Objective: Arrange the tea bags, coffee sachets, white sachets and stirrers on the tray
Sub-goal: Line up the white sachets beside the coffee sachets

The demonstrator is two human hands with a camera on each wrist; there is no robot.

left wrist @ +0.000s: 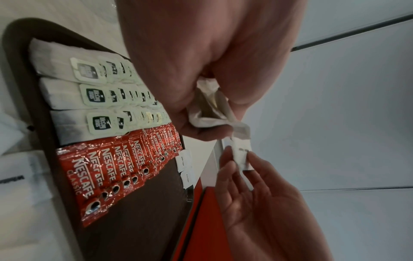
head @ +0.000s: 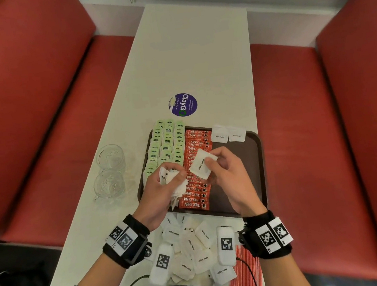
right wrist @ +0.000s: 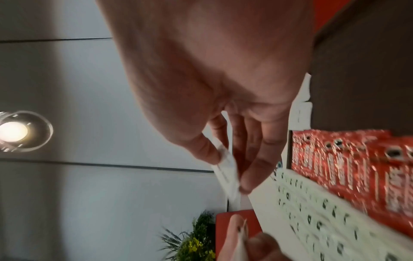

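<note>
A dark brown tray (head: 255, 155) holds rows of green tea bags (head: 166, 143) on its left and red Nescafe coffee sachets (head: 195, 190) in the middle. Two white sachets (head: 228, 134) lie at its far edge. My left hand (head: 162, 189) grips a bunch of white sachets (head: 174, 183) above the tray's near left. My right hand (head: 222, 169) pinches one white sachet (head: 201, 164) over the coffee rows. In the left wrist view the bunch (left wrist: 210, 109) is crumpled in the fist, and the right hand's single sachet (left wrist: 242, 155) shows below it. The right wrist view shows the pinched sachet (right wrist: 228, 174).
A heap of loose white sachets (head: 196, 249) lies on the table in front of the tray. Red-striped stirrers (head: 245, 279) lie at the near right. Two glass cups (head: 111, 172) stand left of the tray. Red benches flank the white table (head: 190, 58).
</note>
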